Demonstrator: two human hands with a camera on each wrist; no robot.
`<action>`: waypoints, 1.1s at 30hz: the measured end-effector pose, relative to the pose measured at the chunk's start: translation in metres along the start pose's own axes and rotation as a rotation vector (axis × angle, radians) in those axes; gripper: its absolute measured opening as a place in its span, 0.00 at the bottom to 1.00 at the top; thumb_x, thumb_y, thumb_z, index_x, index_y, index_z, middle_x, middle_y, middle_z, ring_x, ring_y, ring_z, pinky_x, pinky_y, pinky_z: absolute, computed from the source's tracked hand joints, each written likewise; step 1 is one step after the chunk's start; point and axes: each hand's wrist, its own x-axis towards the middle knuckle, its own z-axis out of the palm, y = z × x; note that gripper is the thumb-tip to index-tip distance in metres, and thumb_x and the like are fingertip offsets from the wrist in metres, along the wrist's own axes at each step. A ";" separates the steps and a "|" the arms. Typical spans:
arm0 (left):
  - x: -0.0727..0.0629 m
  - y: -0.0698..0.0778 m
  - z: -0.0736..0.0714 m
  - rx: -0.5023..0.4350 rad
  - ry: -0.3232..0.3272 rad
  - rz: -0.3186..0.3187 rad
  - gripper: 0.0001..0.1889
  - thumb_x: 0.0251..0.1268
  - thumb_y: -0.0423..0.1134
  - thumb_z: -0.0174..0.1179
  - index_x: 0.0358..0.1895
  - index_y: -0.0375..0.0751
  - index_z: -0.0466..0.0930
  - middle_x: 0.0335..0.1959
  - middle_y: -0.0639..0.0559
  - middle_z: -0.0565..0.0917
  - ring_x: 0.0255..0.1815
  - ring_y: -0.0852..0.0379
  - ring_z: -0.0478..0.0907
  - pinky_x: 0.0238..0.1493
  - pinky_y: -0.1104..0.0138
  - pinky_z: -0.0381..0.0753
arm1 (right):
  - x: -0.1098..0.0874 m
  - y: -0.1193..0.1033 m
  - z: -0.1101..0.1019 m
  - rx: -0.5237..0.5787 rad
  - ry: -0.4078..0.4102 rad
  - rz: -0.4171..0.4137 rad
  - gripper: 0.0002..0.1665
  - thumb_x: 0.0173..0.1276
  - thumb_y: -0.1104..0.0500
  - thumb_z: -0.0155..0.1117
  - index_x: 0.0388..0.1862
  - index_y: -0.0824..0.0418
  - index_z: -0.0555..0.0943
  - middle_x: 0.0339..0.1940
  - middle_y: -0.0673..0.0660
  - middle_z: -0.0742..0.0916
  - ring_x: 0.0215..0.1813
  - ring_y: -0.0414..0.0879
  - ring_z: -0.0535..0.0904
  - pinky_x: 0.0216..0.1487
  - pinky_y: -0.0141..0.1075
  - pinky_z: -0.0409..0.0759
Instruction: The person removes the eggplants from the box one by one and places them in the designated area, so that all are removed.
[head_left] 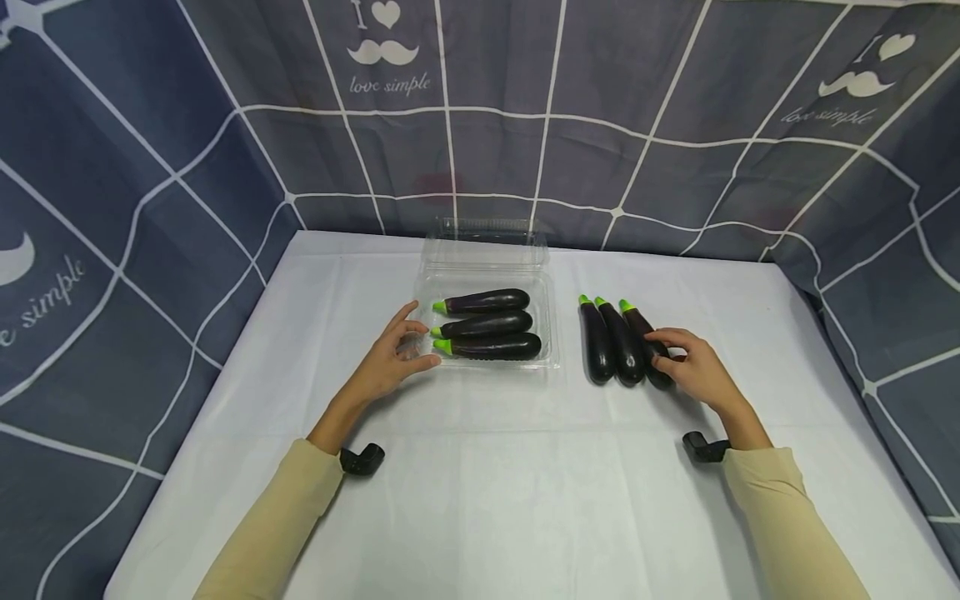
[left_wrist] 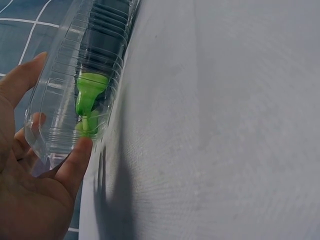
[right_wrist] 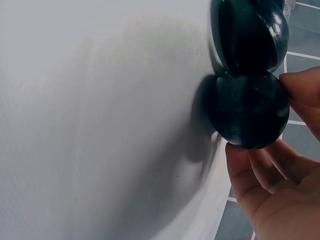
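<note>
A clear plastic clamshell box (head_left: pixel 546 275) lies with its lid raised at the back. Three dark eggplants (head_left: pixel 489 323) with green stems lie side by side in it, stems to the left. My left hand (head_left: pixel 384 363) holds the box's left end, thumb at the front corner and fingers spread along the side. To the right of the box, two more eggplants (head_left: pixel 611 342) lie on the cloth, stems pointing away. Beside them, my right hand (head_left: pixel 699 367) grips the rightmost eggplant (right_wrist: pixel 248 111) near its rounded end, its fingers partly covering it in the head view.
A white cloth (head_left: pixel 480 500) covers the table. Grey curtains (head_left: pixel 495 158) with white lines stand behind it and at both sides. Black camera mounts (head_left: pixel 363 460) are strapped at both wrists.
</note>
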 end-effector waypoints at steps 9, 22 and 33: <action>0.000 -0.001 -0.002 0.008 0.005 -0.021 0.26 0.64 0.35 0.68 0.59 0.22 0.69 0.80 0.47 0.43 0.77 0.38 0.48 0.69 0.44 0.60 | 0.001 0.000 0.003 0.036 0.009 -0.004 0.21 0.68 0.71 0.60 0.60 0.71 0.78 0.64 0.70 0.75 0.60 0.60 0.71 0.47 0.23 0.70; 0.000 0.003 -0.001 0.032 0.001 -0.006 0.26 0.64 0.34 0.68 0.59 0.22 0.69 0.80 0.42 0.43 0.76 0.36 0.49 0.68 0.44 0.62 | -0.002 -0.001 0.003 0.022 0.011 -0.001 0.21 0.68 0.72 0.60 0.61 0.71 0.77 0.65 0.70 0.74 0.63 0.64 0.69 0.47 0.25 0.70; 0.000 0.000 0.000 0.027 0.002 -0.011 0.26 0.64 0.34 0.68 0.59 0.22 0.69 0.80 0.45 0.44 0.76 0.36 0.51 0.69 0.44 0.61 | -0.004 -0.007 0.000 0.018 0.076 0.009 0.20 0.72 0.65 0.60 0.61 0.72 0.76 0.70 0.75 0.66 0.69 0.72 0.62 0.56 0.64 0.71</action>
